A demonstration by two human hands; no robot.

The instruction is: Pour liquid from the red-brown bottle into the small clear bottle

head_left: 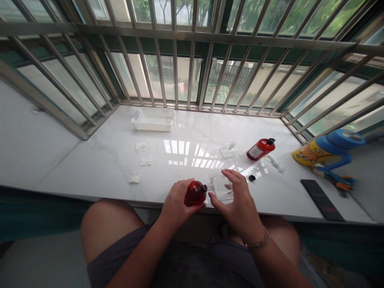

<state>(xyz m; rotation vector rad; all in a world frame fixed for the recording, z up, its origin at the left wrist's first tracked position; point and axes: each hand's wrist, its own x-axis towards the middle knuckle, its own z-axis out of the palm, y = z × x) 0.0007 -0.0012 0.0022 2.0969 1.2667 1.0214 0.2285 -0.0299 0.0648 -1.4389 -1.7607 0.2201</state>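
My left hand (179, 200) wraps round a dark red bottle (195, 195), tilted so that its uncapped black neck points right. Close in front of that neck is the narrow neck of a clear, square-sided bottle (221, 187); whether the two necks touch I cannot tell. Thumb and fingers of my right hand (240, 198) curve around the clear bottle from its right side. A small black cap (252, 178) lies on the white marble-look counter just beyond my right hand. Liquid passing between the bottles cannot be made out.
Farther right lies a red bottle (260, 149) with a black cap. A blue-and-yellow flask (327, 148) and a black phone (322, 200) are at the right. A white basket (153, 121) sits near the barred window. Crumpled white scraps (146, 161) and a clear piece (229, 149) lie about.
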